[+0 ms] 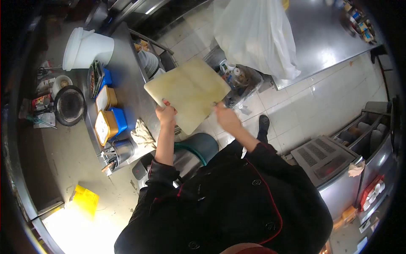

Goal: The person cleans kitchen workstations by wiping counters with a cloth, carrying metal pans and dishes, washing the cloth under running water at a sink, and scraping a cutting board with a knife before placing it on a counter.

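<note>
A pale yellowish cutting board point(188, 91) is held tilted in front of me, above the floor beside the steel counter. My left hand point(166, 113) is closed on its near left edge, with the thumb on the face and the other fingers mostly hidden behind. My right hand point(227, 118) is closed at the right edge, slightly blurred, with its fingertips against the board. Beneath the board stands a bin with a green rim point(207, 154). A pale patterned cloth or glove point(143, 134) lies on the counter left of my left forearm.
The steel counter point(129, 55) bears a white bucket point(95, 48), yellow tubs point(105, 125) and a metal pot of utensils point(122, 151). A black pan point(69, 106) sits farther left. Beyond the board are a large white plastic bag point(256, 36) and a crate of containers point(243, 80).
</note>
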